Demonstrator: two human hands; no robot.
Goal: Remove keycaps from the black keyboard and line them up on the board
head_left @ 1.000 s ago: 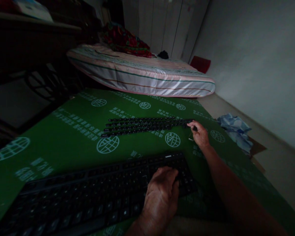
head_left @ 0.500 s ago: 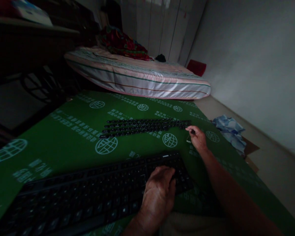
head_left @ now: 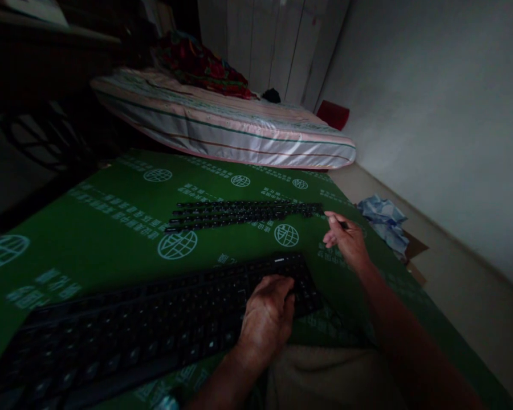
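Note:
A black keyboard (head_left: 132, 330) lies on a green printed mat (head_left: 111, 239) close to me. My left hand (head_left: 267, 316) rests on its right end, fingers curled down onto the keys. Farther out, rows of loose black keycaps (head_left: 239, 212) are lined up on the mat. My right hand (head_left: 346, 239) hovers just right of those rows, a little above the mat, pinching a thin dark tool (head_left: 341, 224) between thumb and fingers.
A striped mattress (head_left: 222, 128) with red cloth (head_left: 200, 65) lies beyond the mat. Crumpled blue cloth (head_left: 382, 219) sits on the floor at the right by the grey wall. Dark furniture stands at the left.
My right hand has lifted off the right end of the keycap rows and drawn slightly back toward me. The left hand stays on the keyboard. The view shifted a little.

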